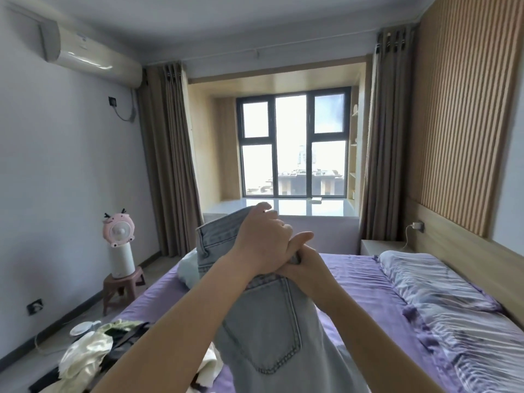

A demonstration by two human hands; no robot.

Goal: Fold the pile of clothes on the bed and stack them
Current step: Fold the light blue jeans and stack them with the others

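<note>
At centre frame, the fingers [273,219] of the left hand [261,245] curl over the waistband of pale blue jeans [269,321], grasping it. The right hand [303,268], just below and touching the left, pinches the same waistband. The jeans hang up off the bed [363,285] — back pocket facing the viewer, legs dropping out of the lower edge. At lower left, a loose pile of clothes [93,353], cream and dark, lies at the bed's near corner. The purple sheet stretches open to the right — a pillow [436,282] along the right edge.
</note>
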